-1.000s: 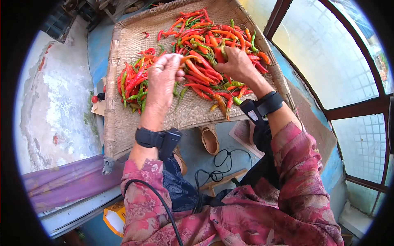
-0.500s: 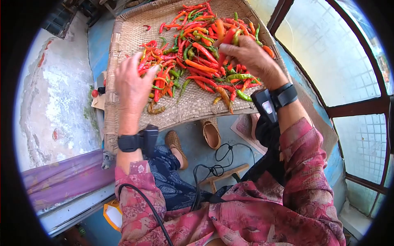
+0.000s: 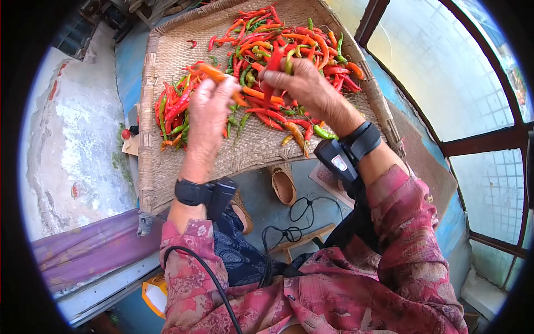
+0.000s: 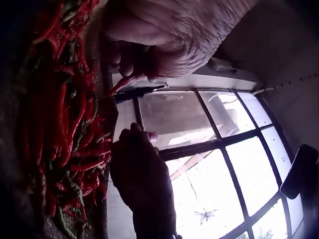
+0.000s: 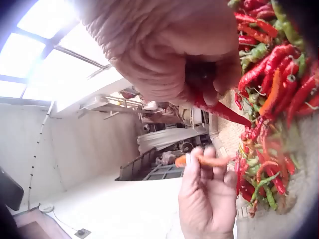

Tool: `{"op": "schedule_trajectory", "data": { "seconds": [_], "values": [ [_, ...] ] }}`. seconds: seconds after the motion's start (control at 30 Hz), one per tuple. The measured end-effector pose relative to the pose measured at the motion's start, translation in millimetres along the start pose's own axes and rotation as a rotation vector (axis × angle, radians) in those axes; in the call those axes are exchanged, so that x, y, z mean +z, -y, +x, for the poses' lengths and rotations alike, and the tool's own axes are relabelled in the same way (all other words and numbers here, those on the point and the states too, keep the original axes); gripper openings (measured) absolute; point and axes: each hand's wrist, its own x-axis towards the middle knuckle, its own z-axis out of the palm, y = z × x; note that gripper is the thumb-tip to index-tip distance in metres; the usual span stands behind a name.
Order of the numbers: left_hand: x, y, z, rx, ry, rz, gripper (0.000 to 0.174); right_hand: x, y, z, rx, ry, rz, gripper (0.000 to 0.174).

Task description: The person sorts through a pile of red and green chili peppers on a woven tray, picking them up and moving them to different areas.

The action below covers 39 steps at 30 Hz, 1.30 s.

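Observation:
My left hand (image 3: 210,114) pinches an orange chili pepper (image 3: 214,72) between thumb and fingers, above the tray's middle. In the right wrist view the orange chili lies across that hand's fingertips. A red chili pepper (image 3: 272,69) is gripped by my right hand (image 3: 314,92), its tip pointing down; in the right wrist view the red chili (image 5: 227,113) sticks out past the curled fingers. A yellow-green chili (image 3: 289,61) shows at the right hand's fingers. Beneath and behind the right hand spreads a large heap of red, orange and green chilies (image 3: 261,44). A smaller chili pile (image 3: 178,108) lies left of the left hand.
A woven tray (image 3: 167,178) with a raised rim carries both piles. Below its near edge are a shoe (image 3: 283,186), a black cable (image 3: 292,231) and a small wooden stool (image 3: 303,242). Windows (image 3: 484,189) stand on the right, a peeling wall (image 3: 83,150) on the left.
Half a second ago the left hand was spread over the left pile; it has come back to the right and now pinches an orange chili. The right hand has shifted left with its red chili.

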Motion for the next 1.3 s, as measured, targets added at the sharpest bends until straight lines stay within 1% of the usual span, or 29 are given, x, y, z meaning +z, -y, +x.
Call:
{"op": "schedule_trajectory", "data": {
  "seconds": [0.03,0.1,0.13,0.17,0.2,0.27,0.3,0.37,0.4,0.43,0.47,0.5,0.57,0.63,0.67,0.77,0.8,0.83,0.9,0.93,0.97,1.03,1.07,1.1,1.17,1.2,1.23,1.27,1.3],
  "values": [
    [-11.4,-3.6,2.6,0.007,-0.042,0.049,0.024,-6.5,-1.7,3.4,-0.005,-0.066,-0.001,0.027],
    [-39.7,-3.4,11.0,0.075,-0.162,0.235,0.025,-24.5,2.0,5.0,0.015,-0.083,-0.004,0.028],
    [-60.6,-1.3,16.1,0.097,-0.186,0.460,0.026,-28.0,-2.5,7.7,0.018,-0.179,-0.040,0.029],
    [-80.1,1.9,20.6,0.119,-0.210,0.686,0.027,-32.9,-2.4,7.5,-0.007,-0.191,-0.035,0.029],
    [-94.6,5.2,22.5,0.119,-0.209,0.686,0.027,-38.3,-4.1,8.2,-0.004,-0.199,-0.065,0.029],
    [-110.2,6.8,19.5,0.171,-0.304,1.274,0.031,-40.1,-5.9,8.7,0.000,-0.206,-0.095,0.028],
    [-113.4,10.1,17.5,0.170,-0.304,1.274,0.031,-39.0,-7.4,9.2,-0.004,-0.203,-0.053,0.027],
    [-110.6,6.6,11.3,0.445,-0.569,1.363,0.035,-31.6,-6.2,9.0,-0.006,-0.198,-0.009,0.026],
    [-107.6,3.1,9.9,0.412,-0.533,1.349,0.041,-25.5,-5.9,8.6,-0.010,-0.174,-0.037,0.025],
    [-97.0,-2.5,7.5,0.410,-0.535,1.348,0.041,-17.3,-4.2,7.9,-0.014,-0.149,-0.067,0.024],
    [-81.9,-7.1,4.5,0.271,-0.339,1.006,0.043,-5.4,-3.4,6.7,-0.002,-0.111,0.017,0.021],
    [-66.7,-8.5,1.2,0.136,-0.150,0.658,0.045,5.4,-4.9,5.3,0.001,-0.079,0.011,0.021],
    [-36.5,-4.0,-5.7,0.061,0.093,0.400,0.043,23.4,0.8,0.0,0.040,0.026,0.069,0.020],
    [-15.2,7.2,-10.7,0.108,0.244,0.231,0.036,34.6,-2.3,-2.5,-0.019,0.069,0.094,0.021],
    [-5.4,0.8,-16.1,0.053,0.261,0.121,0.035,37.9,-2.5,-3.6,0.001,0.074,0.110,0.020],
    [-5.2,8.1,-14.2,0.073,0.276,0.215,0.041,43.5,-6.4,-2.2,-0.056,0.069,0.045,0.020],
    [-9.8,5.1,-12.9,0.060,0.237,0.315,0.040,36.9,-5.1,-4.6,0.111,0.133,0.145,0.023],
    [-18.3,5.1,-9.9,0.061,0.239,0.316,0.040,34.1,-5.5,-4.3,0.110,0.131,0.146,0.023],
    [-43.4,6.2,-1.7,0.194,-0.031,0.677,0.035,26.7,-6.4,-1.0,0.265,-0.072,0.552,0.029],
    [-57.5,7.5,0.6,0.229,-0.119,0.827,0.036,19.4,0.1,-0.2,0.304,-0.202,0.507,0.031],
    [-71.6,8.6,3.1,0.266,-0.207,0.976,0.037,10.6,1.5,1.9,0.299,-0.274,0.522,0.028],
    [-96.0,9.4,2.7,0.292,-0.297,1.257,0.037,-13.0,-1.9,4.9,0.242,-0.291,0.617,0.027],
    [-104.1,11.0,2.8,0.352,-0.337,1.286,0.038,-23.3,-3.4,6.4,0.201,-0.296,0.590,0.026],
    [-107.6,13.7,1.2,0.356,-0.334,1.289,0.038,-29.9,-6.5,6.8,0.161,-0.300,0.564,0.026],
    [-102.0,7.4,-4.2,0.489,-0.395,1.183,0.039,-28.5,-0.3,2.1,0.144,-0.329,0.491,0.025],
    [-92.1,7.2,-2.8,0.385,-0.329,0.960,0.038,-24.7,1.1,0.2,0.087,-0.243,0.305,0.026],
    [-77.2,4.0,-6.5,0.385,-0.329,0.959,0.038,-19.9,2.0,-2.2,0.030,-0.156,0.117,0.027],
    [-58.6,-1.4,-11.4,0.227,-0.161,0.664,0.036,-11.2,-0.4,-5.7,0.042,-0.080,0.067,0.026],
    [-41.5,-3.4,-16.7,0.068,0.002,0.363,0.035,4.6,4.1,-12.5,0.002,-0.030,0.026,0.025]
  ]
}}
